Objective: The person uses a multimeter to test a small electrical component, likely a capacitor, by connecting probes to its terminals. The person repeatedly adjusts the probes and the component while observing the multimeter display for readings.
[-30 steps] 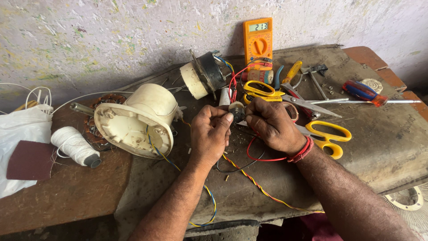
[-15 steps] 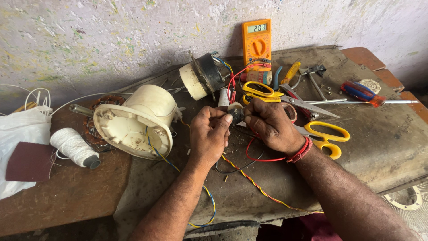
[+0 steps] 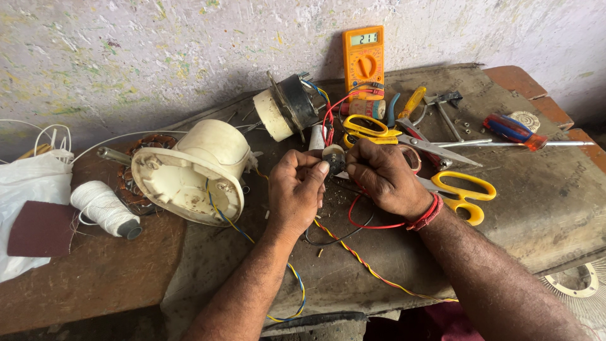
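Yellow scissors (image 3: 435, 165) and screwdriver (image 3: 514, 131) crowd the worktop (image 3: 543, 208) right of both hands. Left hand (image 3: 297, 192) and right hand (image 3: 382, 177) meet, pinching a small black part (image 3: 334, 158) mid-worktop. Cream housing (image 3: 196, 170) sits left, wires trailing out; meter (image 3: 364, 60) leans on the wall behind.

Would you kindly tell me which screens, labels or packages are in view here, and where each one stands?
Multimeter: upright against the wall behind the hands, orange rectangular body, grey lit screen on top, round dial below.
White plastic bag: far left of the table, crumpled, a dark red rectangular sheet lying on it.
No other labels or signs can be made out.
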